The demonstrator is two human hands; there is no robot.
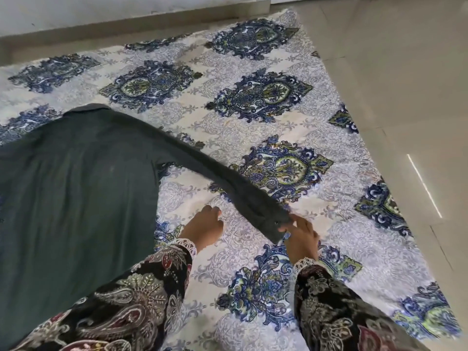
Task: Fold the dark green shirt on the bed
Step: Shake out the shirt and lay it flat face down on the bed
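Observation:
The dark green shirt [76,188] lies spread flat on the left of the bed, collar at the far end, its body running off the frame's left edge. One long sleeve [235,188] stretches out to the right across the patterned sheet. My right hand [301,236] pinches the cuff end of that sleeve. My left hand [202,228] hovers just left of the sleeve, fingers loosely curled and apart, holding nothing. Both my arms wear dark paisley sleeves with white lace cuffs.
The bed [329,249] is covered by a white sheet with blue and green medallions. Its right edge borders a beige tiled floor [405,97]. A white wall with a beige skirting [126,24] runs along the far side.

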